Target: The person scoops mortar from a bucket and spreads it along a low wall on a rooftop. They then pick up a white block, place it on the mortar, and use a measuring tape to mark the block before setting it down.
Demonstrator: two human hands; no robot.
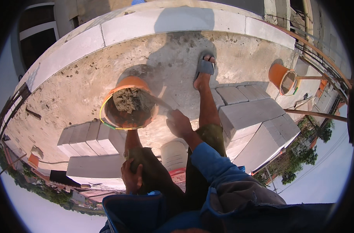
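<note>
While we lean over the concrete floor, our right hand is curled into a fist around the near end of a slim tool, whose other end reaches over the rim of an orange bucket. Grey mortar lies heaped inside that bucket, which stands in front of our left leg, its yellow handle hanging at the left side. Our left hand rests against our left trouser leg, fingers bent and slightly spread, nothing visible between them. Pale blocks are stacked to our left, and more grey blocks to our right, near a second orange bucket. Ahead runs a low curved wall, crossed by our shadow.
</note>
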